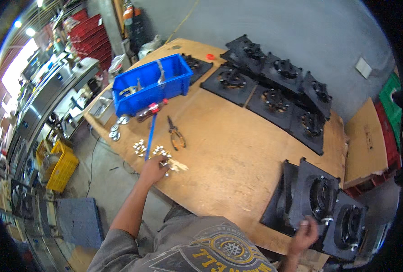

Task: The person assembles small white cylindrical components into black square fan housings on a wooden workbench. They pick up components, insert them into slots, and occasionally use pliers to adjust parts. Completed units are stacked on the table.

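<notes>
My left hand [153, 169] reaches to the table's near left edge, its fingers closed among small shiny metal fittings [160, 151]; what they pinch is hidden. Beside these fingers lie pale yellowish pieces [178, 166]. Another cluster of fittings [139, 148] sits farther left. At the near right, my right hand [305, 235] is blurred, its fingers partly curled beside a black square plate [301, 199] with a round black centre. A silvery fitting [327, 221] sticks out from that plate's edge, just right of the hand. Whether the hand touches it, I cannot tell.
Orange-handled pliers [177, 138] lie mid-table beyond the fittings. A blue bin [140, 102] holds some pieces at the far left, near a red-capped bottle [148, 111]. Several black plates [267, 99] line the wall side. A cardboard box [367, 140] stands beyond the right edge.
</notes>
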Motion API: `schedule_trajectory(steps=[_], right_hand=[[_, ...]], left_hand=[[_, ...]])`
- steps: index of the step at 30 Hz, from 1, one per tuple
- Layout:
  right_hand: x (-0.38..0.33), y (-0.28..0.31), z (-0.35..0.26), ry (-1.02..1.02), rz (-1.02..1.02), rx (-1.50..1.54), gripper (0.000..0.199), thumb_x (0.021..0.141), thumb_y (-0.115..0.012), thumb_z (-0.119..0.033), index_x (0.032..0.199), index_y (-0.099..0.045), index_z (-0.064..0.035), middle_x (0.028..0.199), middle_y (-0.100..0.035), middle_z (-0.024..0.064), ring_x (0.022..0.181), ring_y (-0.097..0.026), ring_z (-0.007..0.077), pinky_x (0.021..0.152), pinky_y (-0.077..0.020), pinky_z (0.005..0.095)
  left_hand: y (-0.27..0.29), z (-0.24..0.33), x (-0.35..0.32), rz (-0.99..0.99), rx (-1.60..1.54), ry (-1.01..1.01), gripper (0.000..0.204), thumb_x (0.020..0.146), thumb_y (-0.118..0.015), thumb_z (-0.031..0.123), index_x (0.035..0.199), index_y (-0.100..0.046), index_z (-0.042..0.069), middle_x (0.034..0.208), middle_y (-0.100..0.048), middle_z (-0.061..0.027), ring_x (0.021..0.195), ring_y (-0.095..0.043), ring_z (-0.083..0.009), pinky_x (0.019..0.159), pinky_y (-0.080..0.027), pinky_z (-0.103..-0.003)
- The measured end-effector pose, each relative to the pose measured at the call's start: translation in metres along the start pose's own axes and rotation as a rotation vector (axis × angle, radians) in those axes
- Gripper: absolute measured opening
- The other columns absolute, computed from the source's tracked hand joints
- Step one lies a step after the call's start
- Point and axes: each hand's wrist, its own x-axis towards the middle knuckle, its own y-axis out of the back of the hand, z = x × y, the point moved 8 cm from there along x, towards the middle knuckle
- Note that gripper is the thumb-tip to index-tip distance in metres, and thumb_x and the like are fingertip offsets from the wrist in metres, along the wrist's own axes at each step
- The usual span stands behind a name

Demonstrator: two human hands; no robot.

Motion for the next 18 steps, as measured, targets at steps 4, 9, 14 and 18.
schedule_trajectory(steps=[4,9,14,18], right_hand=[[-0.044,-0.143,-0.086,0.143,-0.530,0.048,0.020,0.082,-0.066,-0.011,0.097,-0.068,0.0016,0.085,-0.067,0.0163,0.079,-0.066,0.0275,0.074,-0.0513,0.0355],[-0.056,-0.247,-0.129,0.161,-0.946,-0.056,0.027,0.082,-0.066,-0.015,0.104,-0.067,-0.0002,0.089,-0.067,0.0164,0.080,-0.067,0.0276,0.072,-0.0528,0.0349],[-0.044,-0.303,-0.130,0.121,-0.922,-0.152,0.031,0.083,-0.066,-0.016,0.110,-0.065,-0.0016,0.093,-0.067,0.0151,0.079,-0.067,0.0273,0.071,-0.0533,0.0350],[-0.050,-0.332,-0.133,-0.066,-0.883,-0.167,0.033,0.083,-0.067,-0.016,0.113,-0.064,-0.0019,0.094,-0.068,0.0146,0.078,-0.066,0.0253,0.071,-0.0533,0.0348]], left_hand=[[0.023,-0.060,-0.002,0.051,0.020,0.156,0.034,0.081,-0.070,0.026,0.108,-0.066,0.006,0.098,-0.070,-0.0145,0.085,-0.068,-0.0297,0.077,-0.054,-0.040],[0.012,-0.093,0.016,-0.025,0.037,0.156,0.032,0.081,-0.068,0.024,0.108,-0.066,0.008,0.105,-0.067,-0.0155,0.093,-0.066,-0.0329,0.081,-0.052,-0.044],[0.019,-0.090,0.062,-0.028,0.047,0.013,0.030,0.080,-0.068,0.021,0.108,-0.065,0.010,0.100,-0.064,-0.0149,0.093,-0.063,-0.0365,0.081,-0.051,-0.046],[0.016,-0.083,0.089,-0.159,0.062,-0.093,0.027,0.080,-0.068,0.018,0.106,-0.066,0.010,0.099,-0.063,-0.0146,0.090,-0.063,-0.0359,0.080,-0.051,-0.045]])
